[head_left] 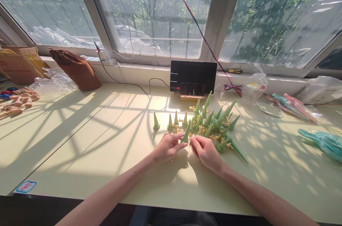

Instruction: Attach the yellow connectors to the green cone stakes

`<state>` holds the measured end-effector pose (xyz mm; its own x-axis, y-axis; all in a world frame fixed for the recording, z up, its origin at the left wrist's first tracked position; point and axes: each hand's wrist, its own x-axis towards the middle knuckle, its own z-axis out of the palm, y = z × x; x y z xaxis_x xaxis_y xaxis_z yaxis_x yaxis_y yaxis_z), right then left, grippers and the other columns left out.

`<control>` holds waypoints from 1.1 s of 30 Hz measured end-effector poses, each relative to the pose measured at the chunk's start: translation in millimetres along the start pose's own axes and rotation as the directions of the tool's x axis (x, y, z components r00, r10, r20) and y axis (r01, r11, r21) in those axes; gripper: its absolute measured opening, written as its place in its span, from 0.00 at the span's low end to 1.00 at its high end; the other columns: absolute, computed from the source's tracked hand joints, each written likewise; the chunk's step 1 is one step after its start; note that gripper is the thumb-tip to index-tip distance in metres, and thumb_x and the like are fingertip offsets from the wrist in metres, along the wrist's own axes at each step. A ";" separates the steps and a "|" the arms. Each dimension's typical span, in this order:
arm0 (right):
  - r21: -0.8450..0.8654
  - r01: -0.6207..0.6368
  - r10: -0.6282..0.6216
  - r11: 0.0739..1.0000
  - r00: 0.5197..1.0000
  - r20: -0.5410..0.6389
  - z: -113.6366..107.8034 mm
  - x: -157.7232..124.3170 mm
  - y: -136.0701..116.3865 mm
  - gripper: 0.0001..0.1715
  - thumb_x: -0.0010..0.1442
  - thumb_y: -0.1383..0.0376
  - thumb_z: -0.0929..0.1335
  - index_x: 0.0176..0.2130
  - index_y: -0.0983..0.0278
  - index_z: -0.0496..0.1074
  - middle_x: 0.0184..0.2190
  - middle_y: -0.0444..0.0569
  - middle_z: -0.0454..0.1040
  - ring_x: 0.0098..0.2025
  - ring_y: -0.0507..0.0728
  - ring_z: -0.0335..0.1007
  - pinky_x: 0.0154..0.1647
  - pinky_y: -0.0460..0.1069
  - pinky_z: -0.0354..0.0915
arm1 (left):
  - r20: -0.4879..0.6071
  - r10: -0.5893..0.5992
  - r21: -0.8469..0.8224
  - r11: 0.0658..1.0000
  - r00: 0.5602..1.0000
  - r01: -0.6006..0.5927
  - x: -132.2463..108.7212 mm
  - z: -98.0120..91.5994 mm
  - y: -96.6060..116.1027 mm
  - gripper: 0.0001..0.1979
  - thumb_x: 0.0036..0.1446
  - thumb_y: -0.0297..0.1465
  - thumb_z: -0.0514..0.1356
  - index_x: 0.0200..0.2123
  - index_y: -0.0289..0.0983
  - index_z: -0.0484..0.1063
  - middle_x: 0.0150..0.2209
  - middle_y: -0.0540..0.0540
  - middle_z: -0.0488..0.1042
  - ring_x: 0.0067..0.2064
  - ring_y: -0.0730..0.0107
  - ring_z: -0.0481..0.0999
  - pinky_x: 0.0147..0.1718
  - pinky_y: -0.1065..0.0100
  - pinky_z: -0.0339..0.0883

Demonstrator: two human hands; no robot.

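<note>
A heap of green cone-shaped spikes [213, 126] mixed with small yellow pieces [213, 136] lies on the pale table [93, 140]. Several green cones [156, 122] stand upright in a row to the heap's left. My left hand [168, 146] pinches the base of one green cone [186, 134] at the heap's near left edge. My right hand [204, 149] rests close beside it, fingers curled at the same cone's base; what it holds is too small to tell.
A black tablet [193, 75] and a phone on a wooden stand [192, 90] sit by the window sill. Brown pouch [76, 69], cardboard boxes [20, 62] and wooden pieces [18, 101] are at left. Plastic bags [255, 87] and teal items [322, 142] are at right.
</note>
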<state>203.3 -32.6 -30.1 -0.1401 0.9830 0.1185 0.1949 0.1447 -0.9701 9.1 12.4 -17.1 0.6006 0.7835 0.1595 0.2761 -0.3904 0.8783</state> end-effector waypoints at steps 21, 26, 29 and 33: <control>-0.441 0.395 -0.426 0.806 0.904 0.033 -8.9 1.8 -6.1 0.19 0.70 0.66 0.59 0.26 0.62 0.58 0.22 0.41 0.59 0.25 0.50 0.53 0.27 0.46 0.53 | 0.109 -0.140 -0.261 0.951 0.984 0.164 1.8 -1.8 15.2 0.23 0.61 0.42 0.61 0.52 0.32 0.76 0.29 0.44 0.78 0.19 0.79 0.62 0.17 0.74 0.56; -0.490 0.449 -0.493 0.747 0.869 0.044 -9.9 1.3 -5.6 0.19 0.71 0.67 0.58 0.27 0.61 0.57 0.22 0.41 0.57 0.24 0.51 0.52 0.26 0.47 0.52 | 0.106 -0.146 -0.266 0.949 0.984 0.170 1.4 -1.7 12.8 0.23 0.61 0.42 0.62 0.52 0.33 0.77 0.28 0.46 0.77 0.19 0.80 0.62 0.17 0.74 0.56; -0.540 0.480 -0.529 0.691 0.845 0.075 -10.8 0.9 -5.4 0.19 0.72 0.67 0.57 0.28 0.61 0.59 0.23 0.42 0.57 0.24 0.52 0.52 0.25 0.47 0.52 | 0.110 -0.161 -0.263 0.947 0.981 0.185 1.1 -1.7 13.2 0.22 0.60 0.42 0.62 0.52 0.34 0.77 0.29 0.45 0.78 0.18 0.81 0.61 0.17 0.75 0.55; -0.564 0.522 -0.580 0.639 0.810 0.093 -11.8 1.3 -4.4 0.17 0.72 0.67 0.57 0.32 0.62 0.66 0.24 0.42 0.59 0.23 0.51 0.53 0.25 0.46 0.53 | 0.116 -0.169 -0.294 0.935 0.979 0.196 2.0 -2.5 17.5 0.23 0.59 0.42 0.63 0.51 0.33 0.78 0.33 0.43 0.79 0.18 0.82 0.61 0.17 0.75 0.55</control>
<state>213.7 -30.6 -23.2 -0.3163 0.7017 0.6385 0.5992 0.6695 -0.4390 13.3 8.3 -0.3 0.6281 0.7769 -0.0445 0.1553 -0.0691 0.9855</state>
